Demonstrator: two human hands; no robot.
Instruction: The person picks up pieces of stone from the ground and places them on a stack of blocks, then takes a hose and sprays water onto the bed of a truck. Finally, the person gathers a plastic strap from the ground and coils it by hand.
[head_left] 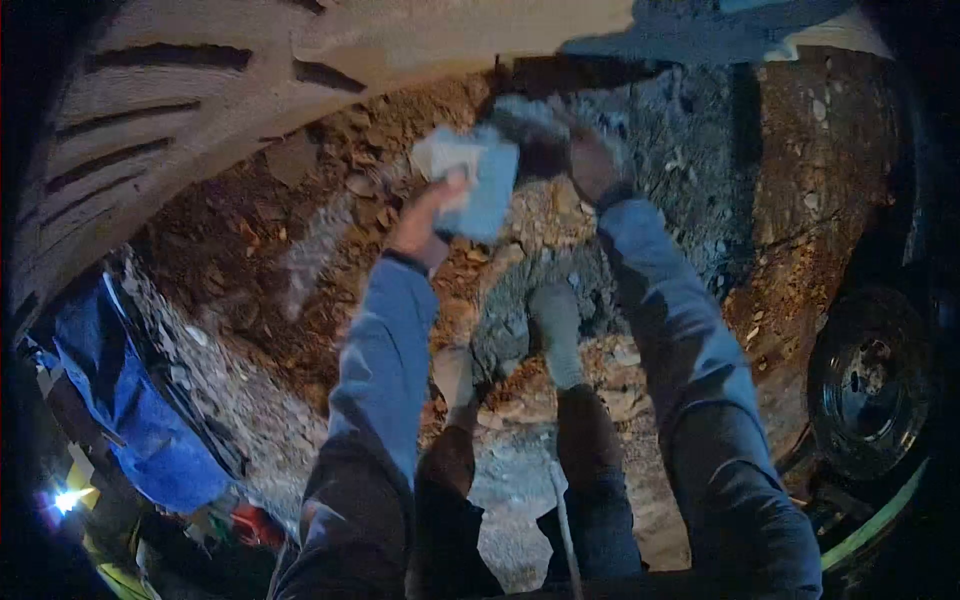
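My left hand is closed around a rectangular block-like thing, light blue on its face and white along the upper left. It is held above the rough earth, and motion blur hides its exact kind. To the right, my right hand is bent inward and smeared. It is against the end of a grey-blue object with a dark underside, whose kind I cannot make out. The two held things are close together at the top middle. Below them are my two feet in light coverings on the ground.
Loose brown soil and stones cover the ground. A pale curved surface with dark slots spans the top left. A black wheel is at the right, blue sheeting at the left, and a bright lamp at the lower left.
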